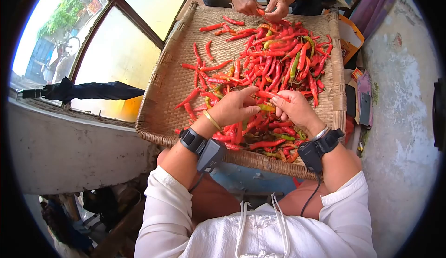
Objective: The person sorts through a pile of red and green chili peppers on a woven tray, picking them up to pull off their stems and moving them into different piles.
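A long red chili pepper [268, 95] is pinched between the thumb and fingers of my right hand [297, 110]. Close to its other end is my left hand [234, 105], its fingers apart and half bent, the fingertips near or touching that pepper. Under both hands a heap of red chili peppers [274, 65], with some green and yellowish ones among them, covers much of a woven bamboo tray [160, 104]. A yellow-green pepper [266, 107] lies just below the held one. Several loose red peppers [195, 97] are scattered at the tray's left.
Across the tray, another person's hands [260, 5] hold a red pepper over its far edge. A folded dark umbrella [100, 91] lies by the window at left. To the right are a yellow-edged box [349, 37], a phone-like dark object [365, 109] and a worn wall [395, 118].
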`<state>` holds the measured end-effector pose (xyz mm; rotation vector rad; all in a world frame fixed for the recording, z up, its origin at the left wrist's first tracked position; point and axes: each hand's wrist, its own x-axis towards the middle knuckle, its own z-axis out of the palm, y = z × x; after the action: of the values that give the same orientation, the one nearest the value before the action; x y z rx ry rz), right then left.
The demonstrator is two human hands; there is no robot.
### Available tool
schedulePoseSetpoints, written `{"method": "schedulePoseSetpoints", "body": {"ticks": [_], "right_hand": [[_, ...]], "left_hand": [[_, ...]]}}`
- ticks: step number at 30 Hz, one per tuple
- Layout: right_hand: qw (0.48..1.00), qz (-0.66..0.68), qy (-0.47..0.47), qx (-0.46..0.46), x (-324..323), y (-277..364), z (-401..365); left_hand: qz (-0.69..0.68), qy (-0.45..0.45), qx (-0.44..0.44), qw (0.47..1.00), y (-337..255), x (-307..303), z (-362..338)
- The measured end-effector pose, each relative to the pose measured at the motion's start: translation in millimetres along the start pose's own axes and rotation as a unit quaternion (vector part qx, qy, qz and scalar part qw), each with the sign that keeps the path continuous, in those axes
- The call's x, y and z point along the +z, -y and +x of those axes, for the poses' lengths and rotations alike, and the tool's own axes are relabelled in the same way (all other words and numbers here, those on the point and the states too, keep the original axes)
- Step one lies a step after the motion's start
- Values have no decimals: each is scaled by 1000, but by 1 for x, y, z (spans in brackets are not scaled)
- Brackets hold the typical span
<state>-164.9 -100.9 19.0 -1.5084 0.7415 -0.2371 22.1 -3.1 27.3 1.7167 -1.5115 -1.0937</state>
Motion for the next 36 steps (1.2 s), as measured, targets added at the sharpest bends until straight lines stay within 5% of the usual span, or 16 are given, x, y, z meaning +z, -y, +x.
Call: {"method": "schedulePoseSetpoints", "body": {"ticks": [2,4,7,9,11,12,14,16,19,22,26,28,32,33,36], "right_hand": [[997,-72,23,-19,-3,2,-1],[996,-67,59,4,-4,10,-6],[993,3,108,43,-7,12,-8],[988,71,121,61,-11,13,-8],[980,196,25,28,-12,12,-6],[979,199,25,29,-13,9,-3],[989,143,-19,17,-15,1,3],[991,134,-16,22,-13,0,2],[996,63,13,54,-6,-2,2],[997,62,29,46,-5,-7,4],[998,54,26,37,-6,-12,5],[998,-65,-3,7,-4,-6,2],[998,-48,-45,-25,-1,-10,3],[998,-38,-41,-13,-2,-6,3],[999,-34,-35,-2,-2,-4,2]], "left_hand": [[42,37,13,998,2,0,0],[191,-189,225,937,1,3,1],[181,-85,249,948,3,1,3],[168,-58,182,967,1,-6,2],[128,-29,52,990,-2,-21,4],[86,-49,-6,995,3,-31,7],[-228,-208,-20,951,7,-40,16],[-132,-261,0,956,7,-41,19],[159,-90,19,983,-8,-14,11],[366,48,-43,928,-16,13,7],[392,67,-48,916,-4,17,11],[261,41,1,964,-6,3,11],[24,8,-34,999,-6,-22,6],[-32,-2,-89,995,-2,-29,9],[-303,-167,-57,937,3,-47,13]]}}
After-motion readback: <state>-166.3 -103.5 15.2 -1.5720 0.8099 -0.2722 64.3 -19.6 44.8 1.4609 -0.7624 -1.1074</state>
